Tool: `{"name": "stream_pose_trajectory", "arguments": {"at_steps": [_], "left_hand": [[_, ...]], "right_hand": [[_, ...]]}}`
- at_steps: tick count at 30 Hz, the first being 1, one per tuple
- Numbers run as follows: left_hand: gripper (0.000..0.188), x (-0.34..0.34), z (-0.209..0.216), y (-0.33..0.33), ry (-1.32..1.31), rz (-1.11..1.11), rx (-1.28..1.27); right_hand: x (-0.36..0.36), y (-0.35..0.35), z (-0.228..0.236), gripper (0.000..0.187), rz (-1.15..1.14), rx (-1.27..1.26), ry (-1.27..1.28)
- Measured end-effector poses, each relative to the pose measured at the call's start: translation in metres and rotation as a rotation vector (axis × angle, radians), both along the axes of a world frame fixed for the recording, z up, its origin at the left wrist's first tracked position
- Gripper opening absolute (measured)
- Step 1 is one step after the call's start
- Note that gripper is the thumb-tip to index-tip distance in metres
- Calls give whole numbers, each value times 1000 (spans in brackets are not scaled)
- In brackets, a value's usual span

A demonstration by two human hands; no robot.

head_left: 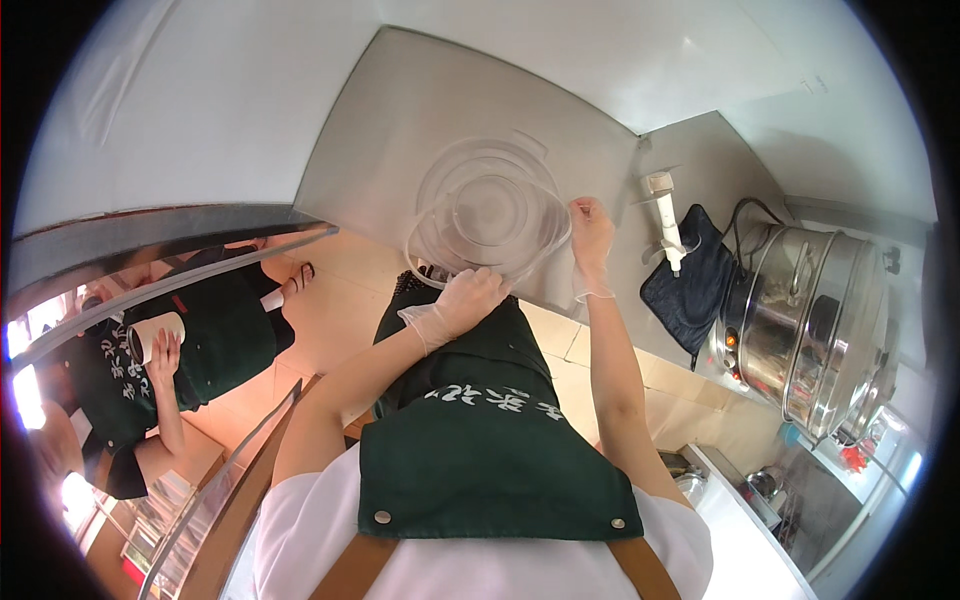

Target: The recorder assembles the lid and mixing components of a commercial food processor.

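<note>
A clear round plastic container [490,210] with ringed contours is in front of me over the metal counter; whether a separate lid lies on it, I cannot tell. My left hand [470,300], in a thin clear glove, has its fingers closed on the container's near rim. At the right edge of the same rim, my right hand [592,237], gloved too, pinches with thumb and fingers curled. The tips of the left fingers are partly hidden.
A white plastic pump-like fitting [664,220] and a dark cloth [685,285] are to the right, beside a large shiny steel drum [815,315]. The grey metal counter [400,110] meets white walls. At left, a co-worker in a green apron [235,335] holds a white tub [158,337].
</note>
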State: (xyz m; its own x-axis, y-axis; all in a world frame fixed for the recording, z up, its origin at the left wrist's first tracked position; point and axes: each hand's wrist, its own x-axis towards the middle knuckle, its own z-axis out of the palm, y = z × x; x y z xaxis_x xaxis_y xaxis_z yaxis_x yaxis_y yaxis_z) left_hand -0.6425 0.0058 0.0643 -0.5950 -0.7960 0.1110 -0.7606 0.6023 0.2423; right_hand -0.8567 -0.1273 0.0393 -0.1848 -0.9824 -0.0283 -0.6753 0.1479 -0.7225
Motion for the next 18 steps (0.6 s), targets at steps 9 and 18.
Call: {"name": "stream_pose_trajectory", "arguments": {"at_steps": [9,18], "left_hand": [[31,0,-8,1,-10,2,0],[32,2,-8,0,63,-17,6]], "right_hand": [[-11,21,-9,30,42,21,105],[-20,35,-15,27,-23,278,-194]]}}
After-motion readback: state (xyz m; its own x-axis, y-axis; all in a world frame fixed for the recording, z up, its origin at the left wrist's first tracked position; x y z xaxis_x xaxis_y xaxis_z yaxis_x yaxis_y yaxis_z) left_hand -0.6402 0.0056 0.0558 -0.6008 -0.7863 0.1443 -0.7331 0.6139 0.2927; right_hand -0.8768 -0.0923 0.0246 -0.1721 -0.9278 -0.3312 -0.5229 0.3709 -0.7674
